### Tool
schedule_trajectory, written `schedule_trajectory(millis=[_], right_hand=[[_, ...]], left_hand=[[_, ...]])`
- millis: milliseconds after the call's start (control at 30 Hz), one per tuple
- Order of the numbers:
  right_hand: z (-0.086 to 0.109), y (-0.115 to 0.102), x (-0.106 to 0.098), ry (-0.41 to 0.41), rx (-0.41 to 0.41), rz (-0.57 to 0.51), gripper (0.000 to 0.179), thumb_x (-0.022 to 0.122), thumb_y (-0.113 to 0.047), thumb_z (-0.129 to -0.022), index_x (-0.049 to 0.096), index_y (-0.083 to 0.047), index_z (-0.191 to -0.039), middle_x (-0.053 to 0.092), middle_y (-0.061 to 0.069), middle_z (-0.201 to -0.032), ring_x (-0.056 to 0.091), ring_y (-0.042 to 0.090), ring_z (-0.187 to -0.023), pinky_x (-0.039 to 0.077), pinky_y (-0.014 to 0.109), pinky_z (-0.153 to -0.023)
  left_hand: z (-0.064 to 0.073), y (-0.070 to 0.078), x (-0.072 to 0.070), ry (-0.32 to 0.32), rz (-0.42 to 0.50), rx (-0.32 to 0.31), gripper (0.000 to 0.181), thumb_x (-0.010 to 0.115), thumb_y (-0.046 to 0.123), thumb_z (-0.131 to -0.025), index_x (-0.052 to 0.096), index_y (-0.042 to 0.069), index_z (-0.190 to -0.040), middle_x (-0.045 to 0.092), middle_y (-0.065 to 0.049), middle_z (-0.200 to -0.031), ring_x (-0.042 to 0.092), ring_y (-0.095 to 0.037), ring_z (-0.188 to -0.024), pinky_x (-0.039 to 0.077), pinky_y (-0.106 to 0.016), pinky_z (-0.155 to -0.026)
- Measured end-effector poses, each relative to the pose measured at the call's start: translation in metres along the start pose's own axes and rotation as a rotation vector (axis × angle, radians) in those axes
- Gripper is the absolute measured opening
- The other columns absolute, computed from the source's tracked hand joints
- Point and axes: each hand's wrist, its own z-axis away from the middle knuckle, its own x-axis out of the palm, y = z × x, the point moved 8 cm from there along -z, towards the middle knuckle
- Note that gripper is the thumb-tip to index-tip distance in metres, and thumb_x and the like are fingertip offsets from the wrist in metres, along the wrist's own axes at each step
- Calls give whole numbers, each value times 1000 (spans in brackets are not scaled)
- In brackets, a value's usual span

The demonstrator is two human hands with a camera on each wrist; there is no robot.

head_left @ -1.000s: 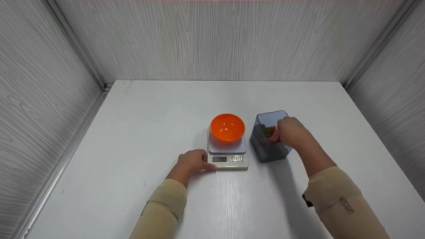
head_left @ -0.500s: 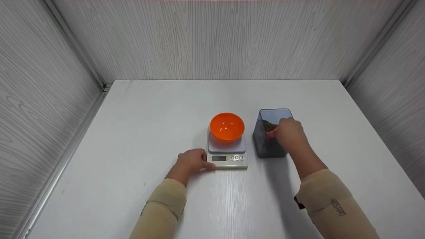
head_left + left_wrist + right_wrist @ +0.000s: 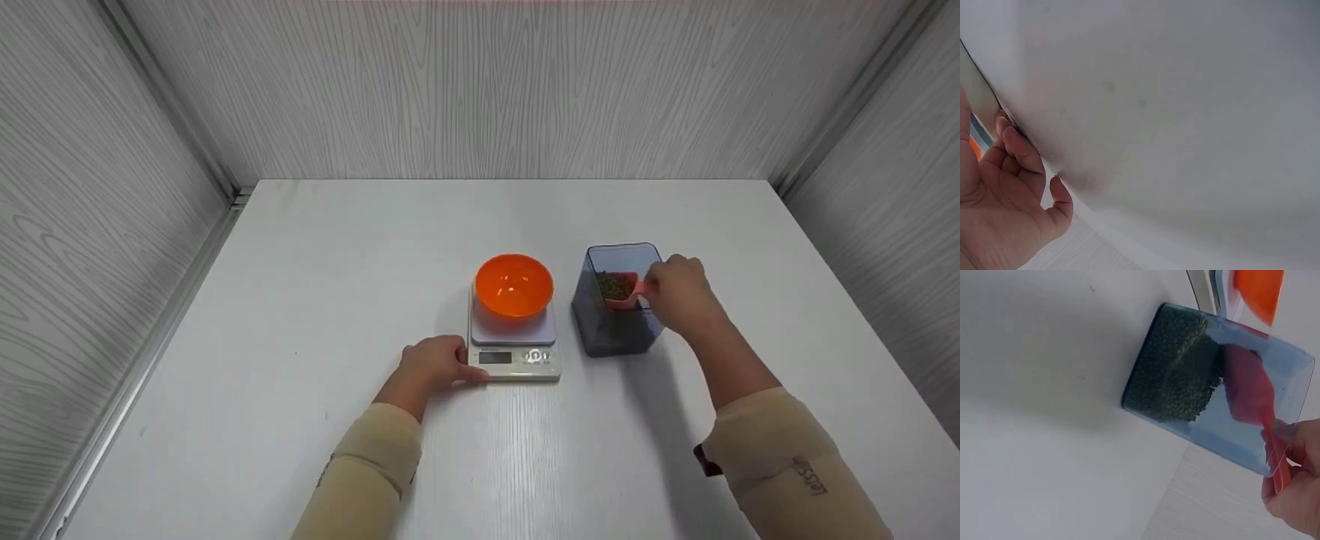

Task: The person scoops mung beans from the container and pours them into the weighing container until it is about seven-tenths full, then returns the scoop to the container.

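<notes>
Half a second on, we see the right hand [image 3: 681, 294] drawn back toward the container's right side, uncovering a pink scoop [image 3: 622, 304] heaped with small green beans, probably mung. We find its handle pinched between thumb and fingers, its bowl inside the mouth of the tinted clear container [image 3: 600, 334], which stands on the white table [image 3: 322, 285]. Through the wall, the right wrist view gives us the remaining beans [image 3: 1171, 371] at the bottom; whether the scoop is wholly off them, we cannot tell. We judge the scoop filled, its load not yet out of the container. Just beside, an orange bowl [image 3: 514, 286], no beans visible in it, sits on a digital kitchen scale [image 3: 519, 372]. The left hand [image 3: 435, 361], as half a second ago, grips the scale's near left corner, thumb along the front edge, apparently steadying it.
</notes>
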Motion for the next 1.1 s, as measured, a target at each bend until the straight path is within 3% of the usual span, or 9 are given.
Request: schedule_trajectory(millis=[267, 600, 800, 1100], right_hand=[[8, 18, -7, 30, -33, -164, 19, 55, -7, -89, 58, 7, -102, 47, 21, -95, 42, 33, -91, 39, 46, -78], [17, 25, -5, 41, 23, -243, 21, 54, -12, -92, 56, 4, -104, 46, 18, -98, 40, 30, -93, 42, 43, -79], [24, 26, -8, 124, 43, -262, 21, 54, -10, -91, 56, 6, -104, 48, 20, -97, 42, 30, -91, 42, 43, -78], [30, 39, -1, 190, 142, -352, 26, 51, -17, -94, 53, 3, -111, 45, 18, -104, 42, 29, -96, 44, 40, -80]], left_hand=[[2, 1, -2, -2, 18, -16, 40, 74, 52, -67, 54, 18, -74, 50, 3, -66, 49, -18, -72, 30, -42, -84], [4, 0, -1, -16, 33, -39, 39, 75, 51, -67, 55, 18, -76, 52, 2, -69, 49, -19, -73, 32, -36, -75], [3, 1, 0, -17, 19, -24, 40, 74, 52, -67, 54, 18, -74, 50, 3, -66, 49, -18, -71, 31, -40, -82], [1, 0, 0, -16, 32, -31, 40, 74, 51, -67, 54, 18, -75, 51, 2, -67, 49, -18, -73, 27, -48, -94]])
